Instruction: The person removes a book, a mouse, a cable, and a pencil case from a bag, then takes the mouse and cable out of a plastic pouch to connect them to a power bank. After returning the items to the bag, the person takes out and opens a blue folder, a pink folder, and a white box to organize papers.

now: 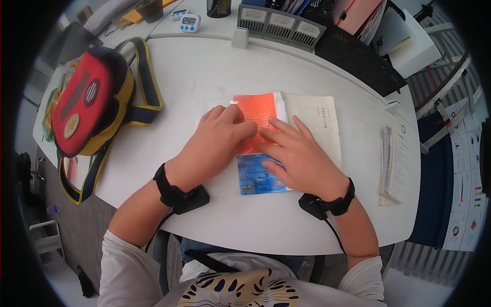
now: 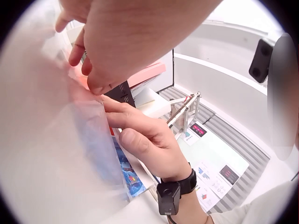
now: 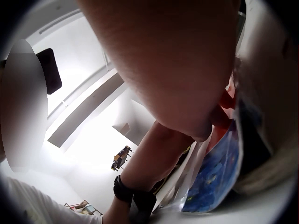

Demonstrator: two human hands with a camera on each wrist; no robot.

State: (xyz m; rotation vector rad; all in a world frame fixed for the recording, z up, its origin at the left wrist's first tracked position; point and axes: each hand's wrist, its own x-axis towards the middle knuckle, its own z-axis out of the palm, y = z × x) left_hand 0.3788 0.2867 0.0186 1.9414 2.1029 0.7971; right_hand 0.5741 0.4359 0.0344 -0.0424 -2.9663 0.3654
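Observation:
An open book (image 1: 330,115) lies on the table, its cream page to the right and an orange and blue cover flap (image 1: 261,176) to the left. A translucent plastic sheet (image 2: 91,126) shows along the cover in the left wrist view. My left hand (image 1: 220,133) is over the orange part with bent fingers, thumb pointing right; I cannot tell whether it pinches the cover. My right hand (image 1: 302,156) rests across the flap and page with spread fingers, their tips close to the left thumb. The right wrist view shows the blue part (image 3: 212,179) curving upward.
A red, black and yellow bag (image 1: 84,105) with straps sits at the left. Another booklet (image 1: 394,166) lies near the right edge. Along the back stand a small white timer (image 1: 190,23), a pen holder (image 1: 219,7), a grey rack (image 1: 279,25) and a black file holder (image 1: 358,59).

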